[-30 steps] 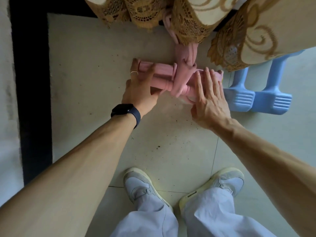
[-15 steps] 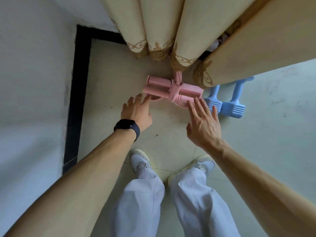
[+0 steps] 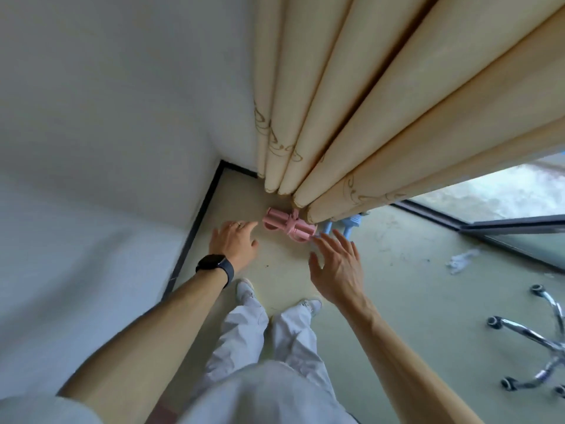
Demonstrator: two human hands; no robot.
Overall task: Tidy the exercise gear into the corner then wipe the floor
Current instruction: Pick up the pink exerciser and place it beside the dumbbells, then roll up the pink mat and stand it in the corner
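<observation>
A pink rolled exercise mat (image 3: pixel 287 225), bound by a pink strap, lies on the floor in the corner at the foot of the curtain. Just right of it stand two light blue dumbbells (image 3: pixel 342 225), partly hidden by the curtain hem. My left hand (image 3: pixel 234 242), with a ring and a black watch on the wrist, hovers to the left of the mat with fingers spread, holding nothing. My right hand (image 3: pixel 337 264) is raised in front of the mat's right end and the dumbbells, fingers apart and empty.
Cream curtains (image 3: pixel 351 117) hang over the corner. A white wall (image 3: pixel 107 148) with black skirting (image 3: pixel 195 228) runs on the left. A chrome chair base (image 3: pixel 538 341) with castors stands at right. A crumpled white cloth (image 3: pixel 461 260) lies near the window frame. My feet stand just behind the mat.
Both hands have let go of the pink mat and pulled back from it. The view has risen and drawn away, showing more wall, curtain and floor.
</observation>
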